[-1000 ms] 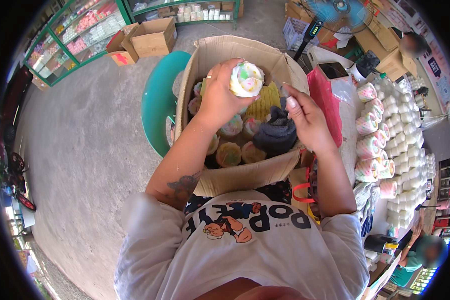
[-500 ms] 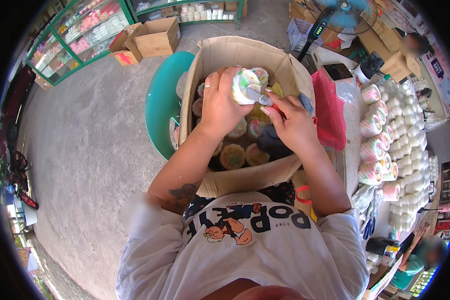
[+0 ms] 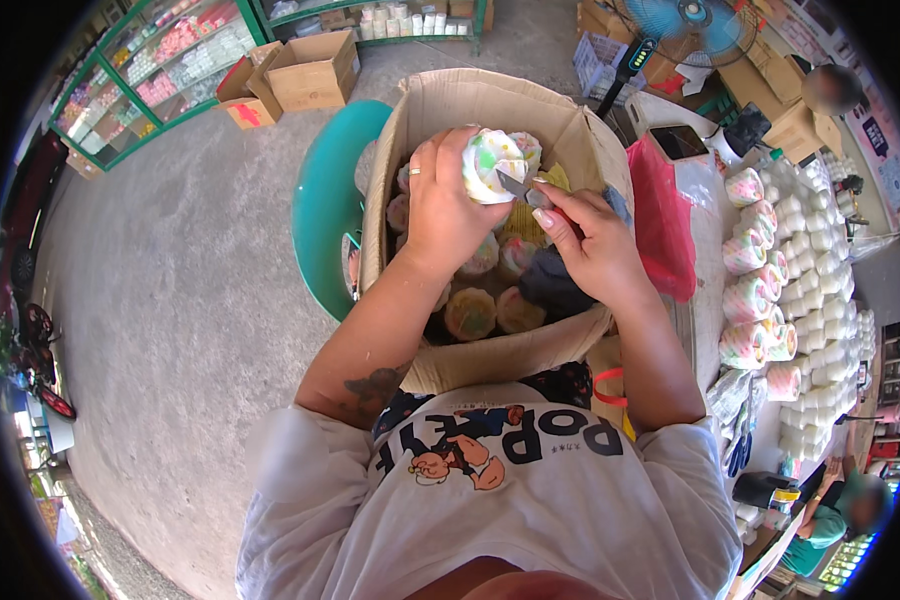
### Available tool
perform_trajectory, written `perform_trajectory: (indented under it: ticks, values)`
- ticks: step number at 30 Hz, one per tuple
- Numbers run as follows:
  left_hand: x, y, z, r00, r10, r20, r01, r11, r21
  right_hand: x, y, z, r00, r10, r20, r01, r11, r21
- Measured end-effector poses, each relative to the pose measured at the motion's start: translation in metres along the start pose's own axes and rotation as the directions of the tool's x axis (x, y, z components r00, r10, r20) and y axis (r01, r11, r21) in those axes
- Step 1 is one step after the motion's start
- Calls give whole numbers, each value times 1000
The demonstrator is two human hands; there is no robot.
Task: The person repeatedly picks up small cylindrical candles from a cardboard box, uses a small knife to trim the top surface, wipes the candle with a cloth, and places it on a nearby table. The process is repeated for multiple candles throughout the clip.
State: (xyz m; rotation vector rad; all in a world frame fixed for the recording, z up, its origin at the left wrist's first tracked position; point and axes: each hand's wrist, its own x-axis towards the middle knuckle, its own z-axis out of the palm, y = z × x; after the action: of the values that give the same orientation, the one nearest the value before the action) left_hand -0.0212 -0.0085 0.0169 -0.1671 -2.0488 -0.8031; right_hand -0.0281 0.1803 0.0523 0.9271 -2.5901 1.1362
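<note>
Over the open cardboard box (image 3: 500, 88), my left hand (image 3: 442, 195) grips a white candle (image 3: 485, 165) with green and yellow patches and a wavy rim. My fingers wrap its left side, and its top is turned up. In my right hand (image 3: 595, 240) is a cutter knife (image 3: 532, 194), gripped with thumb and forefinger near the blade. The blade tip lies at the candle's right edge; whether it touches is hard to tell. Several similar candles (image 3: 470, 314) stand inside the box, beside a dark cloth (image 3: 550, 285).
A teal plastic chair (image 3: 320, 200) stands left of the box. On the right, a table holds a pink bag (image 3: 662, 220), a phone (image 3: 678, 142) and rows of patterned and white candles (image 3: 745, 300). A fan (image 3: 690, 25) stands at the back; a person in green (image 3: 820, 535) is at lower right.
My right hand has drawn slightly down and right, and the blade has shifted from across the candle's face to its right edge. The left hand still holds the candle, nearly in place.
</note>
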Motion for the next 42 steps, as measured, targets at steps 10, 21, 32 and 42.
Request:
perform_trajectory:
  ticks: [10,21,32,42]
  values:
    - [9,-6,-2,661,-628,410,650,205,-732,2,8,0,995,45,-89,-68,957,-282]
    - [14,-13,-18,541,-367,757,721,-262,-641,-21,-4,44,744,-43,667,266,935,-236]
    - [13,-11,-16,554,-445,704,695,-219,-685,-30,-3,-3,836,-128,533,135,990,27]
    - [9,-11,-6,599,-377,707,692,-201,-693,-24,0,17,748,-90,657,209,972,-105]
